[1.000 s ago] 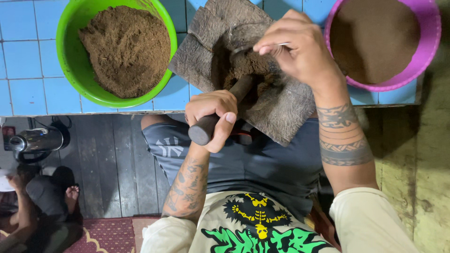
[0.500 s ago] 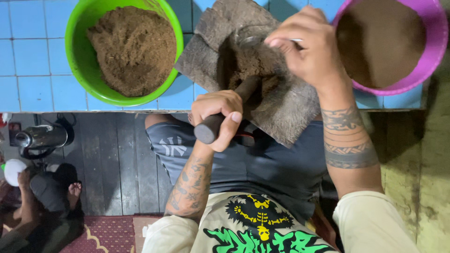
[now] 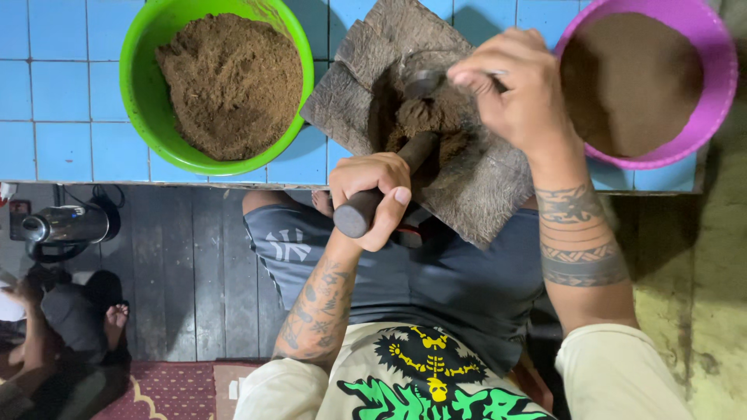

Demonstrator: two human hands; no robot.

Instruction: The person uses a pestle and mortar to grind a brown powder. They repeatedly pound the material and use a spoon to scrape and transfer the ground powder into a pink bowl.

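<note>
1. A mound of brown paste (image 3: 420,117) sits in the hollow of one rough grey stone mortar slab (image 3: 482,194), which rests on the blue tiled surface (image 3: 62,101) and juts over its near edge toward the person's lap.
2. The left hand (image 3: 372,198) has its grip wrapped tight around one dark stone pestle (image 3: 385,183), whose far end is buried in the paste.
3. The right hand (image 3: 513,93) pinches one metal spoon (image 3: 424,80) between fingers and thumb, its bowl at the paste's far edge.
4. To grind well, I judge the pestle should rock firmly through the heap while the spoon pushes strays back to the middle and keeps clear of the pestle.
5. Two bowls flank the slab: one green bowl (image 3: 140,93) of coarse brown grounds, one purple bowl (image 3: 720,85) of finer, darker powder.
</note>
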